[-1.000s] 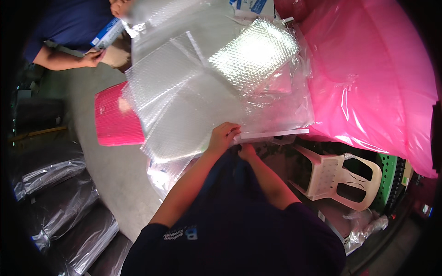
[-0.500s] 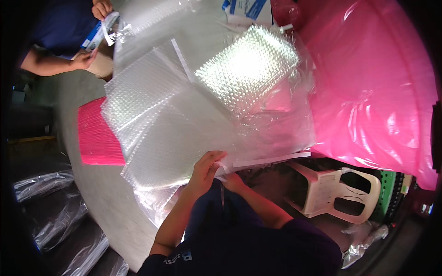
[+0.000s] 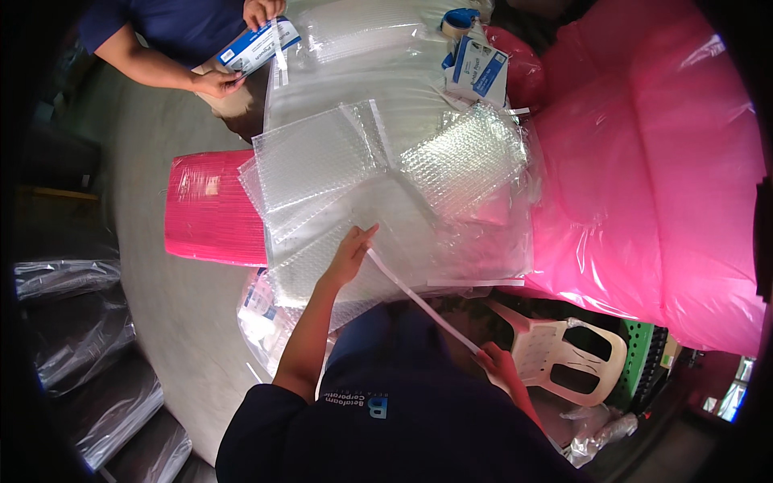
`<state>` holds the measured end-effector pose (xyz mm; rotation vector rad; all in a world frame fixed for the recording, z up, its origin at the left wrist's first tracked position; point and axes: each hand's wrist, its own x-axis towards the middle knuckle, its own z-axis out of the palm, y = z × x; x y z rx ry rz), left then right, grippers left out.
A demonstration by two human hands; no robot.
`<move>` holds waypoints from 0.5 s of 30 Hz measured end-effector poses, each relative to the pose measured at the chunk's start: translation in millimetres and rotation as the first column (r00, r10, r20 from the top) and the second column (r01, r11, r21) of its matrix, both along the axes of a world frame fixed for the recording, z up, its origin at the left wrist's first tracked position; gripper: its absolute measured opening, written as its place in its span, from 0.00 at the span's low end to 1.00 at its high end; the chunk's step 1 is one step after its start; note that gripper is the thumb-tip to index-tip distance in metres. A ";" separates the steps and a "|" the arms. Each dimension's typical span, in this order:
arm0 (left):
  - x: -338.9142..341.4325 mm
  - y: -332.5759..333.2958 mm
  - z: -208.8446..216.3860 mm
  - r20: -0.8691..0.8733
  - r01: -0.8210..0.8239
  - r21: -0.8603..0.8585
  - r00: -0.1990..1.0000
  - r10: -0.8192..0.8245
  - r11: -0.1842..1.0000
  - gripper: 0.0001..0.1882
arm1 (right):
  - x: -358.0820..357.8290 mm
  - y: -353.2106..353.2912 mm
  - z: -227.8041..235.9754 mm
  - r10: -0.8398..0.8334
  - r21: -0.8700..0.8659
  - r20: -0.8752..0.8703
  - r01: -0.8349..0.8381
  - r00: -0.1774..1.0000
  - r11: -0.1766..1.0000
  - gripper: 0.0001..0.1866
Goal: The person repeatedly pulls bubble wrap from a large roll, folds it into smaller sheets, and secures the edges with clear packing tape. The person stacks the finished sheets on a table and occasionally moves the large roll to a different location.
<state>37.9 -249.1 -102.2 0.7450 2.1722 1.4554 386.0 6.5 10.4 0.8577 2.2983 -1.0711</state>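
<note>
A long narrow white strip (image 3: 423,299), like the peel-off backing of an adhesive flap, stretches taut between my hands. My left hand (image 3: 350,256) is closed around its upper end, over a clear bubble wrap pouch (image 3: 310,262). My right hand (image 3: 497,364) grips the lower end, off the table edge and beside the chair. More clear bubble pouches (image 3: 318,157) lie overlapped beyond my left hand. To their right rests a shiny stack of bubble pouches (image 3: 465,157) in clear plastic.
A co-worker's hands (image 3: 221,83) hold a blue and white box (image 3: 259,48) at the far left. A similar box (image 3: 477,71) and a tape roll (image 3: 459,22) sit at the back. Big pink wrapped bundles (image 3: 628,177) fill the right, near a beige plastic chair (image 3: 564,362). A pink bundle (image 3: 211,208) stands left.
My right hand has drawn back to the right, away from my left, and the white strip now spans between them. My left hand has moved slightly farther forward. The view has shifted.
</note>
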 end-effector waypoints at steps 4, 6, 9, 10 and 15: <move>-8.9 -3.4 18.1 0.023 0.131 -0.098 0.991 -0.130 0.986 0.24 | 18.7 22.7 30.1 -0.101 -0.239 0.281 0.172 0.954 0.956 0.13; -18.0 6.1 37.7 0.213 -0.016 0.024 0.977 0.010 1.000 0.27 | 37.2 29.5 29.3 -0.115 -0.335 0.215 0.184 0.970 0.924 0.12; -33.3 21.8 33.9 0.210 -0.146 0.061 0.969 0.130 0.987 0.31 | 25.6 20.2 41.6 -0.199 -0.408 0.195 0.264 0.960 0.874 0.10; -34.4 25.0 28.8 0.160 -0.172 0.057 0.974 0.161 0.983 0.32 | 21.4 13.8 45.0 -0.218 -0.416 0.159 0.266 0.963 0.870 0.10; -29.8 36.2 6.9 0.064 -0.276 0.050 0.960 0.272 0.960 0.26 | 12.6 -17.6 44.7 -0.345 -0.405 0.104 0.356 0.933 0.842 0.10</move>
